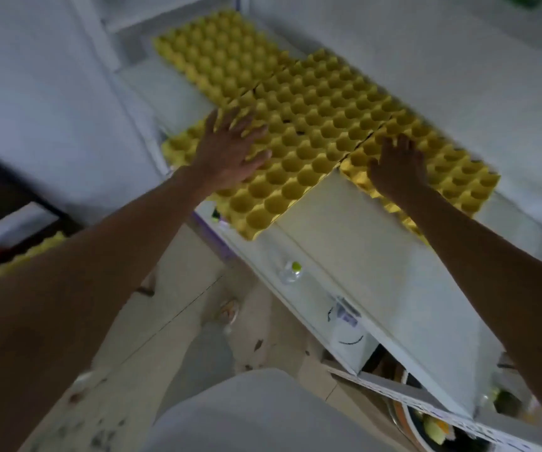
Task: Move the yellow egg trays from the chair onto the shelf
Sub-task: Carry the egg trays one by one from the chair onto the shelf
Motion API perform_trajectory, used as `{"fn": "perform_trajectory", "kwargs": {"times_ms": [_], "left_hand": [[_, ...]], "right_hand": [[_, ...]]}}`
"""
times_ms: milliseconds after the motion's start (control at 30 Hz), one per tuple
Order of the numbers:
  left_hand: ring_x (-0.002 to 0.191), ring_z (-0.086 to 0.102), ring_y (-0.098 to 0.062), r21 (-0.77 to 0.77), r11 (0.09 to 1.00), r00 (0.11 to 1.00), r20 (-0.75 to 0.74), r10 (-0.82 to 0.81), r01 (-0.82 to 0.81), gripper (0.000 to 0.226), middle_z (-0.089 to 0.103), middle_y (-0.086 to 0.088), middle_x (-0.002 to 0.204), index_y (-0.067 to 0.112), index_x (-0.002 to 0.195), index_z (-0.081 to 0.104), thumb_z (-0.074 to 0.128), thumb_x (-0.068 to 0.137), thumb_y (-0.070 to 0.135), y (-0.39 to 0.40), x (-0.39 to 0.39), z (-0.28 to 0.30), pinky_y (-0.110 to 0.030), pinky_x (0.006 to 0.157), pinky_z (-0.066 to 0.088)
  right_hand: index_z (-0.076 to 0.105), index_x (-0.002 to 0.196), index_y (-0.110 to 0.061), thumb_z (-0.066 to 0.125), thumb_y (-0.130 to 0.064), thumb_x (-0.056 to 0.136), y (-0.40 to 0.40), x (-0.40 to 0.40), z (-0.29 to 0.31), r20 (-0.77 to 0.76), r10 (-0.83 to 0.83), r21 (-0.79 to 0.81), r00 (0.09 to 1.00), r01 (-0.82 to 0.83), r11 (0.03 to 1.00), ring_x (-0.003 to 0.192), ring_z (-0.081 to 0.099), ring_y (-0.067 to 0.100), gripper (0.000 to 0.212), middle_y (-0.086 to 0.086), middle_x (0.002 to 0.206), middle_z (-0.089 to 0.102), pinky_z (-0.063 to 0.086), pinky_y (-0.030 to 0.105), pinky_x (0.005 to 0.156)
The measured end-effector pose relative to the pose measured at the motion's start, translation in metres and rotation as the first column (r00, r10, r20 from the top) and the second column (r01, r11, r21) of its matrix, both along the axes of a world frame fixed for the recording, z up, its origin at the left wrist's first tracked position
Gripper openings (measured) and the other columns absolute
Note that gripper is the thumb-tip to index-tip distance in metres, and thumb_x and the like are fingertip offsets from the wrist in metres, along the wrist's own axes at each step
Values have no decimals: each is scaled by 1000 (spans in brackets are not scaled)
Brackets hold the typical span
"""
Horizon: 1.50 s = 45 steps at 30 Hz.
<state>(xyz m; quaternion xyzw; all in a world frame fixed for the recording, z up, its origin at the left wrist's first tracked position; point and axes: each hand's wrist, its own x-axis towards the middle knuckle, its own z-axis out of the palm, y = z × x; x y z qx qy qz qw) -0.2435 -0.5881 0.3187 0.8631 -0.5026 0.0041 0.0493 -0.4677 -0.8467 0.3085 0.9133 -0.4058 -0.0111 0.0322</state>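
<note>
Bare forearms reach over the shelf [361,230] as left hand [230,151] and right hand [396,168], fingers spread, press 2 yellow egg trays [312,125] flat, apparently seating them.

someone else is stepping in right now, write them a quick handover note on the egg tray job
Left hand: open, fingers spread, flat on the near-left egg tray.
Right hand: open, flat on the right egg tray.
Neither hand grips anything.
Trays: several yellow trays lie side by side on top of the white shelf, one further back. The near ones overhang the front edge.
Left to do: more yellow trays show at the lower left edge, blurred, by a dark seat. Bring those up once the near trays are pushed fully on.
</note>
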Motion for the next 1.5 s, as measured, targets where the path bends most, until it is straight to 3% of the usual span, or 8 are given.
{"fn": "perform_trajectory", "kwargs": {"times_ms": [200, 333, 467, 567, 700, 1233, 1400, 1500], "left_hand": [[165, 12, -30, 28, 892, 883, -130, 451, -451, 70, 18, -1, 177, 27, 165, 34, 43, 104, 60, 158, -45, 21, -52, 131, 13], [163, 19, -33, 122, 714, 709, -85, 700, -690, 67, 26, -6, 174, 26, 162, 38, 44, 104, 59, 312, -87, 19, -52, 129, 18], [160, 25, -34, 217, 479, 451, -166, 877, -851, 65, 33, -7, 171, 24, 160, 43, 45, 104, 58, 448, -159, -24, -52, 127, 23], [153, 38, -32, 237, 375, 327, -217, 920, -896, 59, 46, -8, 162, 22, 153, 52, 44, 104, 54, 495, -202, -55, -48, 123, 34], [160, 25, -30, 345, 324, 228, -290, 929, -881, 67, 30, -6, 172, 22, 161, 38, 41, 104, 56, 535, -216, -87, -48, 126, 24], [154, 36, -28, 415, 582, 415, -426, 804, -700, 61, 39, -5, 165, 21, 159, 40, 48, 104, 46, 554, -18, -187, -47, 125, 30], [152, 39, -29, 533, 530, 291, -469, 834, -660, 62, 40, -7, 165, 16, 161, 38, 48, 105, 40, 569, 69, -234, -44, 122, 37], [149, 44, -30, 590, 503, 195, -507, 839, -631, 56, 42, -7, 164, 15, 159, 43, 52, 106, 32, 591, 104, -267, -42, 119, 39]], "right_hand": [[33, 159, -4, 44, -38, 104, 148, 64, 6, 21, 516, 16, 857, -516, 857, 154, 23, 39, 66, 25, 166, 24, 25, 49, 122], [34, 157, -3, 40, -36, 103, 320, 108, 6, -68, 872, 5, 485, -873, 487, 155, 26, 34, 63, 20, 165, 31, 26, 46, 120], [39, 152, -3, 34, -42, 107, 490, 119, -15, -73, 972, 181, 223, -955, 233, 147, 35, 31, 60, 15, 157, 41, 40, 46, 110], [47, 145, -6, 33, -43, 107, 558, 110, -47, -79, 982, 331, 171, -925, 187, 142, 40, 28, 55, 12, 148, 47, 45, 46, 106], [44, 147, -5, 31, -42, 107, 614, 102, -91, -237, 971, 426, 42, -893, 142, 141, 42, 28, 56, 12, 150, 46, 41, 44, 108], [54, 138, -5, 38, -35, 105, 592, 236, -179, -388, 868, 508, 309, -715, 481, 128, 52, 30, 48, 13, 137, 55, 45, 41, 99], [55, 139, -6, 36, -36, 106, 589, 344, -228, -365, 848, 602, 385, -597, 530, 127, 53, 34, 49, 16, 136, 57, 45, 45, 102], [59, 132, -7, 41, -34, 103, 600, 396, -270, -327, 790, 726, 519, -397, 562, 120, 60, 38, 44, 20, 130, 62, 50, 45, 99]]}}
